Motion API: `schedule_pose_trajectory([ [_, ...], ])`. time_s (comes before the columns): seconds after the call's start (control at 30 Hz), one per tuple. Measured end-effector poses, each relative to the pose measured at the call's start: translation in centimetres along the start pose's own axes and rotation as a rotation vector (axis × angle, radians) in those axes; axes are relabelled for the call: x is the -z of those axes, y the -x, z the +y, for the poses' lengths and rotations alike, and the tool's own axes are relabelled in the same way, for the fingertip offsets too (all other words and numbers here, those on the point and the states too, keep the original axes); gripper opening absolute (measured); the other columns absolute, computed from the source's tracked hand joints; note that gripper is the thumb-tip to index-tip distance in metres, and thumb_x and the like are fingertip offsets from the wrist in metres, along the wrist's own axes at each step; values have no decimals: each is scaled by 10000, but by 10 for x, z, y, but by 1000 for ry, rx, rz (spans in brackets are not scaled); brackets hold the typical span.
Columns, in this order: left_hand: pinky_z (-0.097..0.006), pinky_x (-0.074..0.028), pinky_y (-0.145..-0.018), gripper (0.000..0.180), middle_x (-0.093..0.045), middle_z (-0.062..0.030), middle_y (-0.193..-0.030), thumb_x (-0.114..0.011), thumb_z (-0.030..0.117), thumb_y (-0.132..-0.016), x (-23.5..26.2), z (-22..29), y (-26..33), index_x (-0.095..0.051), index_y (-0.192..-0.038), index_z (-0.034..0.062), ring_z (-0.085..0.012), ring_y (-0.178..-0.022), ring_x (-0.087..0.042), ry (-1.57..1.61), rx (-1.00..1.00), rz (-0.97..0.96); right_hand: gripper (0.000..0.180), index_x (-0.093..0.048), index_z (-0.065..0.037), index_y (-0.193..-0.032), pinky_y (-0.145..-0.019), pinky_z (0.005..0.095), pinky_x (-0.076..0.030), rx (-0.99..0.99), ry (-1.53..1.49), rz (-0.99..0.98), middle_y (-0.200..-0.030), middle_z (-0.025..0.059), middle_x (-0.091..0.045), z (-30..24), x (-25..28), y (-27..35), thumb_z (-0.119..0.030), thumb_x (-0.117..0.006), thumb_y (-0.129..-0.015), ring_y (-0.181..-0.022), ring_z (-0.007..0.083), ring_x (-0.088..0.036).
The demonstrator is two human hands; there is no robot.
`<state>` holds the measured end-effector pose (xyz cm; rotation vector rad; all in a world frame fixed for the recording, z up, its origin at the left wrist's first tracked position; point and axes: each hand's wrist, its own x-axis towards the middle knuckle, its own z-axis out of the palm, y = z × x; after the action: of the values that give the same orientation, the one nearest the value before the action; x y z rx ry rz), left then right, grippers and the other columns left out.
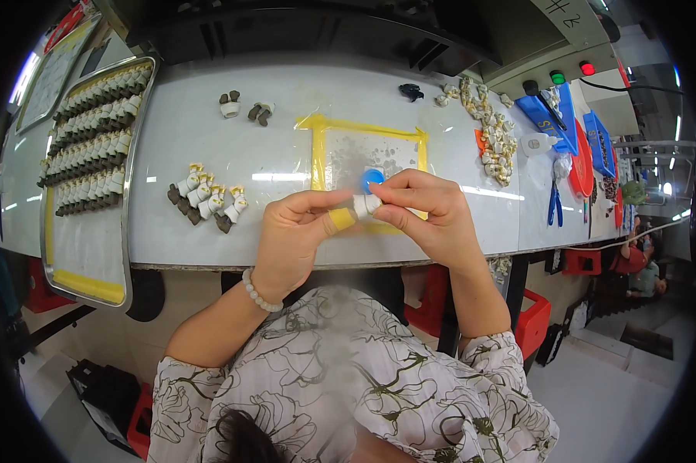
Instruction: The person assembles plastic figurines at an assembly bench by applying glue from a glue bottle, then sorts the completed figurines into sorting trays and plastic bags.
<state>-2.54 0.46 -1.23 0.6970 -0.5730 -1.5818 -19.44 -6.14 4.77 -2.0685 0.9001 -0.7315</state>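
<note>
Both forearms rise from the lower frame; the left hand (292, 231) and right hand (429, 212) meet mid-frame, fingertips pinched together.

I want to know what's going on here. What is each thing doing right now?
Left hand: pinching the small white part.
Right hand: pinching the same part.
Small white part: held above the table.
Metal tray: flat, rows of parts in its far half.
Blue disc: lying inside the yellow tape square.

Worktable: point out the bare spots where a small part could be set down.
Bare white table lies between the row of parts and the left hand, and between the tray and the yellow-taped square. Crowded: the tray, the loose pile, the blue tools.
</note>
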Motion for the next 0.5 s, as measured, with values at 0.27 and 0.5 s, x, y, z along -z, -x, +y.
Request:
schedule_pose_trajectory([
  [0.27, -303, -526, -712, 216, -602, -133, -964, -535, -11, -829, 6, 5, -2, -559, -1041, -43, -188, -824, -601, 2, 86, -7, 259, -643, -14, -976, -586, 222, -416, -114, 17, -71, -750, 58, -596, -4, -1, 0, -36, -668, -720, -661, 121, -535],
  [0.5, -286, -507, -757, 248, -603, -137, -977, -507, 113, -871, 6, 23, 3, -527, -1078, -24, -181, -816, -610, 331, 406, -11, 342, -619, -17, -1023, -581, 235, -429, 13, -59, 49, -775, 72, -599, -15, -6, 0, -44, -691, -690, -662, 132, -547],
])
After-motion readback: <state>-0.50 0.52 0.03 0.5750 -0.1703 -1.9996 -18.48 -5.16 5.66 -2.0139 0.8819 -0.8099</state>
